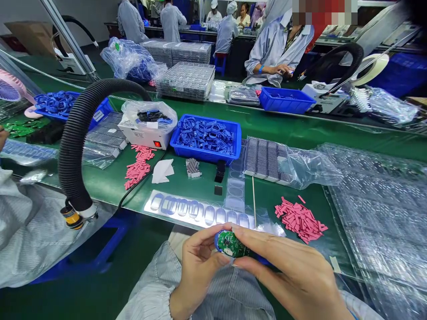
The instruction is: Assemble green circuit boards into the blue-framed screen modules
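Note:
Between my two hands, over my lap at the table's front edge, is a small green circuit board [233,245] set in a blue plastic frame. My left hand [200,260] pinches its left end with thumb and fingers. On the other side, my right hand [287,266] grips the right end, and its fingers hide that part of the board. Just beyond my hands lies a sheet of clear oval stickers [203,212]. A thin wooden stick [254,200] lies beside it, and a pile of pink strips [300,218] is to the right.
Farther back stand a blue bin of blue plastic frames [206,138] and a white box [147,133]. A black flexible hose [71,138] arches at left. Clear plastic trays [383,200] cover the right side. A co-worker [276,49] sits across; another's sleeve [20,231] is at left.

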Available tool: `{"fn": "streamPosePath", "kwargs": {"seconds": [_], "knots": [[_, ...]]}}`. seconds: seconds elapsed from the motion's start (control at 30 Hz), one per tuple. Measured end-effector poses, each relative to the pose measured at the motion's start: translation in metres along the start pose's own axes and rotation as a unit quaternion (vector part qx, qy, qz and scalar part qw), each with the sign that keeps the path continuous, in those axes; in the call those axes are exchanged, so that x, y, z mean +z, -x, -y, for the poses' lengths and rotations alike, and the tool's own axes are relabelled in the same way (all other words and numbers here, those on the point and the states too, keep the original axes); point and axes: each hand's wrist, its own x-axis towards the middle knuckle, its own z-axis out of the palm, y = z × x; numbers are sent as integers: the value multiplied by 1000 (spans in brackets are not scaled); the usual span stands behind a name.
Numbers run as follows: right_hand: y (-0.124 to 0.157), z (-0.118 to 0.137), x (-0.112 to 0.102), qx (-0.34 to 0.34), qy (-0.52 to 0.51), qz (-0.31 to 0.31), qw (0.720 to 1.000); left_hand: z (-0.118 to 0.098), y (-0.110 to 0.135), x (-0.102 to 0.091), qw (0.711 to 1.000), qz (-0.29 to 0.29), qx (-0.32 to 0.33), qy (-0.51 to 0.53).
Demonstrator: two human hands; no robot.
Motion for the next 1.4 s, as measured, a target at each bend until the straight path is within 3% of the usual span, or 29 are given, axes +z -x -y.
{"fn": "streamPosePath", "kwargs": {"seconds": [0.2,0.67,0.87,1.0,1.13,1.23,1.3,1.4], "knots": [[6,-3,2,-19,9,14,1000,0,2,0,999,-7,11,-33],[6,2,-1,-73,25,-34,996,-2,-2,-3,978,-9,143,-149],[6,1,1,-99,78,-35,991,-2,-3,0,986,-97,71,-118],[10,0,1,-109,97,-29,989,-6,1,-1,991,-69,-4,-111],[21,-2,4,-126,96,15,987,-13,1,0,990,-69,-28,-123],[27,-6,12,-75,21,2,997,-18,1,2,984,-71,-19,-162],[28,-9,18,28,-79,-41,996,-20,2,2,981,-58,-9,-186],[22,-10,22,174,-207,-61,961,-20,5,3,975,-49,11,-215]]}}
